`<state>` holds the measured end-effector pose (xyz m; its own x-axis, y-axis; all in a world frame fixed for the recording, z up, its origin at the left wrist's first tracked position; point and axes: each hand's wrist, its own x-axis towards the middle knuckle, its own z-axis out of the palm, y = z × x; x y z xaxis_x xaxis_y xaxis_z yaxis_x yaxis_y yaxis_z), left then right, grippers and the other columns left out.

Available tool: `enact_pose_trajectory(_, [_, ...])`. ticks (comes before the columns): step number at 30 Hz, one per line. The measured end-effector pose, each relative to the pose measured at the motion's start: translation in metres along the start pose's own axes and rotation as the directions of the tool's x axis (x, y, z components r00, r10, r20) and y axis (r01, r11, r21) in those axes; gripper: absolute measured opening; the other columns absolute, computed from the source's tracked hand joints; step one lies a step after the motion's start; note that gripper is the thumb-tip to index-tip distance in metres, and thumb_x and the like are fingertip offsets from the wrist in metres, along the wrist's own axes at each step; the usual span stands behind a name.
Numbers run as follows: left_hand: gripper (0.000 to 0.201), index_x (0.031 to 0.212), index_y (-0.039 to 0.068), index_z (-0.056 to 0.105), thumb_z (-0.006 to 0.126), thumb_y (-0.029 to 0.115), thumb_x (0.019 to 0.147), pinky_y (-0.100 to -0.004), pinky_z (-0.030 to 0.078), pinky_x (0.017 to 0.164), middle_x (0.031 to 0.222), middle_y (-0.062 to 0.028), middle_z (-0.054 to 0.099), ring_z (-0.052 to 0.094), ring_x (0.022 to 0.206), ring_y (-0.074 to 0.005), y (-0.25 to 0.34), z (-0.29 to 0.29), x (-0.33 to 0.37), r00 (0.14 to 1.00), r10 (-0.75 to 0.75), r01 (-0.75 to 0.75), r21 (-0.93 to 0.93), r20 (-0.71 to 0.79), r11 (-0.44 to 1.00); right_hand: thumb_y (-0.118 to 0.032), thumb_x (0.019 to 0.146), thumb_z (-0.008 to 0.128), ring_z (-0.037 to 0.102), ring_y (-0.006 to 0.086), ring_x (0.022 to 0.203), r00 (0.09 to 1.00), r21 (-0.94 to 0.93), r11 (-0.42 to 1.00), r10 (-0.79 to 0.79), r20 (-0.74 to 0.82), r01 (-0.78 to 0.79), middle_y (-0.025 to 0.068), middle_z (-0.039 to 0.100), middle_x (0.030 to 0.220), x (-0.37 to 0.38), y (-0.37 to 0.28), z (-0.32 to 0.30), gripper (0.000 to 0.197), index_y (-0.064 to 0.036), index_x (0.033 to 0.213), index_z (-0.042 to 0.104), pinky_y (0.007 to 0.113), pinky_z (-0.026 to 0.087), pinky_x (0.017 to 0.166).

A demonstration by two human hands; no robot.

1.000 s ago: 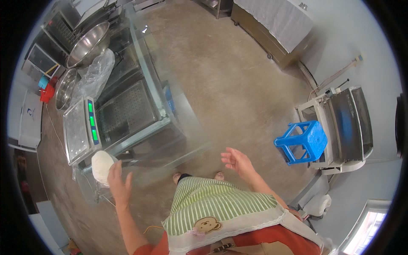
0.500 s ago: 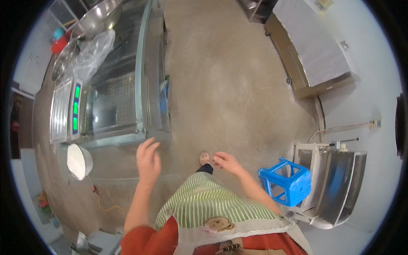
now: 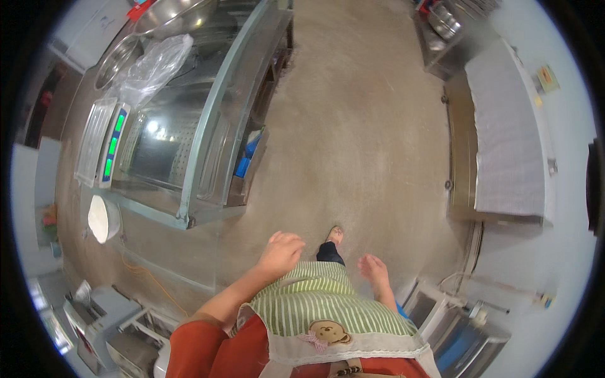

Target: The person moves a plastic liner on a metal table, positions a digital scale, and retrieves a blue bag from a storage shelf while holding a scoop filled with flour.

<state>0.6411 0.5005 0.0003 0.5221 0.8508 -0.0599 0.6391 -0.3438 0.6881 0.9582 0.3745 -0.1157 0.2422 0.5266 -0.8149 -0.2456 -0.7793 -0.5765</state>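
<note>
Hanging half-curled in the head view, the left hand (image 3: pixel 282 252) sits in front of the apron (image 3: pixel 315 288), back upward; its palm is turned away, but nothing shows in its grasp. The right hand (image 3: pixel 374 268) is just beside the apron's other edge, fingers loosely extended and slightly bent, with nothing seen in it. Whether either hand brushes the cloth, I cannot tell.

The apron is worn over a red top (image 3: pixel 217 349), its striped part spreading below a pale band with a bear patch (image 3: pixel 329 332). It looks light, soft and limp — likely easy to pinch but quick to crease or slide into folds. The side edge or the pale band seems the best hold; the patch and its small bow look more delicate.

Ahead and to the left stands the table (image 3: pixel 217 94), its corner near the left hand but apart from it. It looks stiff and heavy — the pale green frame would give a surer grip than the smooth, clear panels. A scale (image 3: pixel 94 142) and a bag (image 3: pixel 151 69) lie farther left, out of reach.
</note>
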Motion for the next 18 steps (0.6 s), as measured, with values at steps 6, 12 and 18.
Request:
enact_pose_trajectory(6, [0.019,0.098,0.006,0.062,0.059,0.01,0.08,-0.0415,0.041,0.089,0.103,-0.0107,0.059,0.055,0.097,-0.0307,0.004,0.001,0.038,0.956,-0.204,0.172,-0.162,-0.209,0.972,-0.029,0.092,0.054,0.062,0.0151,0.083,0.978,-0.333,0.939,-0.018,0.206,0.088,0.0065,0.066,0.098,0.08,-0.162,0.018,0.03,-0.0069,0.111,0.058,0.029,0.05,0.068])
enact_pose_trajectory(12, [0.024,0.104,0.006,0.06,0.06,0.011,0.081,-0.0413,0.045,0.086,0.111,-0.0136,0.056,0.055,0.101,-0.0339,-0.038,-0.016,0.041,0.774,-0.551,0.439,-0.363,-0.312,0.822,-0.025,0.092,0.052,0.062,0.0131,0.076,0.92,-0.663,0.701,0.025,0.391,0.263,0.0055,0.066,0.088,0.167,-0.255,0.111,0.024,-0.0051,0.1,0.062,0.028,0.05,0.066])
enact_pose_trajectory(18, [0.029,0.111,0.006,0.056,0.059,0.013,0.083,-0.042,0.046,0.087,0.119,-0.0157,0.052,0.054,0.104,-0.036,-0.075,-0.043,0.026,0.406,-0.787,0.585,-0.529,-0.464,0.614,-0.029,0.091,0.053,0.062,0.011,0.073,0.8,-0.855,0.274,0.314,0.512,0.44,0.0041,0.067,0.083,0.195,-0.268,0.266,0.026,-0.005,0.096,0.063,0.026,0.049,0.063])
